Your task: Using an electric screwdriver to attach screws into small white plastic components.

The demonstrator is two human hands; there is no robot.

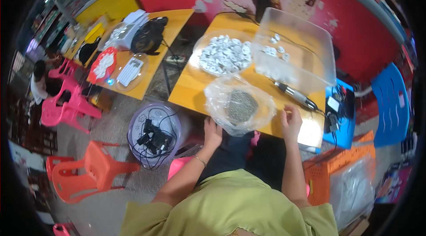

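At the yellow table's (186,92) front edge, a clear plastic bag (264,109) lies open around a heap of small grey metal-looking pieces (242,106). My left hand (213,133) is by the bag's lower left side, fingers loosely extended; whether they touch it I cannot tell. To the bag's right, my right hand (291,122) is raised at the edge, fingers loosely bent and apart, holding nothing. Just beyond it lies a corded silver-and-black electric screwdriver (295,95). Behind the bag, many small white plastic parts (225,54) fill a round clear tray (199,43).
A translucent bin (326,43) with a few white parts stands at the back right, near a black cylinder (263,1). Blue (390,103) and orange chairs (91,171) flank me. On my left, a purple tub (133,134) holds black adapters and cords (155,140).
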